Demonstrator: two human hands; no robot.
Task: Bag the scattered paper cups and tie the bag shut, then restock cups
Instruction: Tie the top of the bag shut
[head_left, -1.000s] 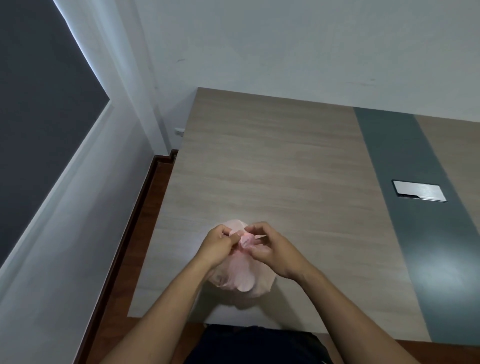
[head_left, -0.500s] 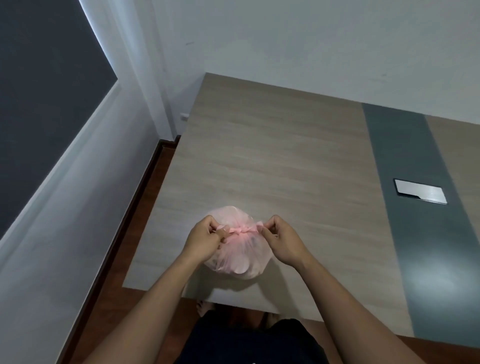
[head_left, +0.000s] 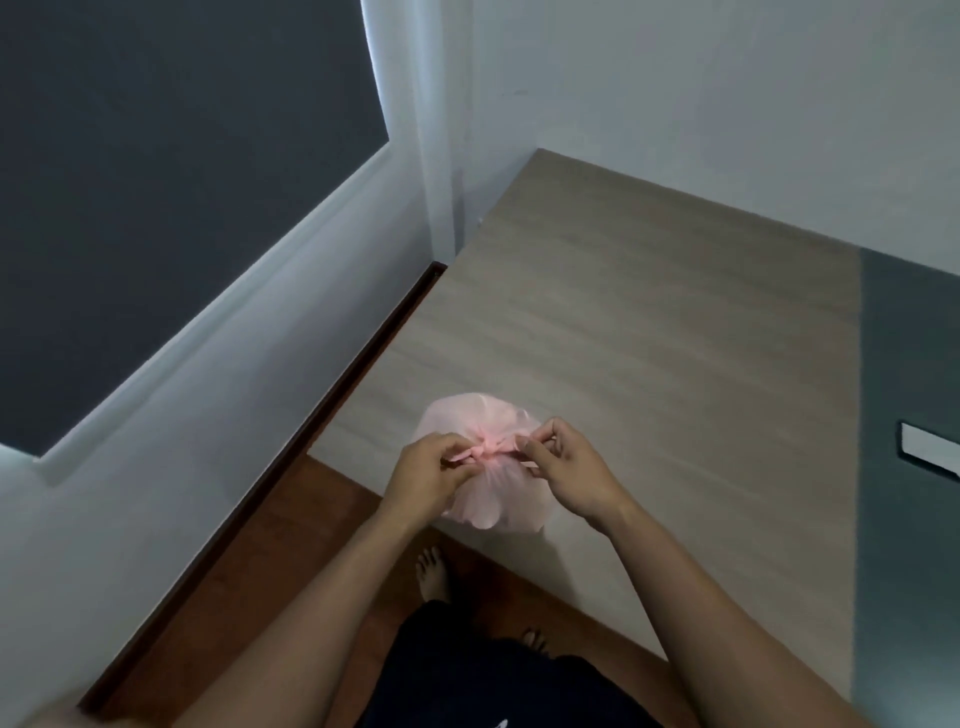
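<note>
Both hands, left hand (head_left: 423, 475) and right hand (head_left: 563, 467), pinch the knot ends of the pink bag (head_left: 480, 488) at the table's (head_left: 649, 338) near edge; uneven pulling could tear the thin plastic or tip it off.

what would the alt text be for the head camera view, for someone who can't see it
Two bare hands, the left hand and right hand, pinch the two ends of a knot on top of a full pink plastic bag at the near edge of a wooden table. White walls and bare feet on a wood floor surround it.

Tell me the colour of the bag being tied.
Pale, see-through pink; the bag shows best in the head view, its only one.
</note>
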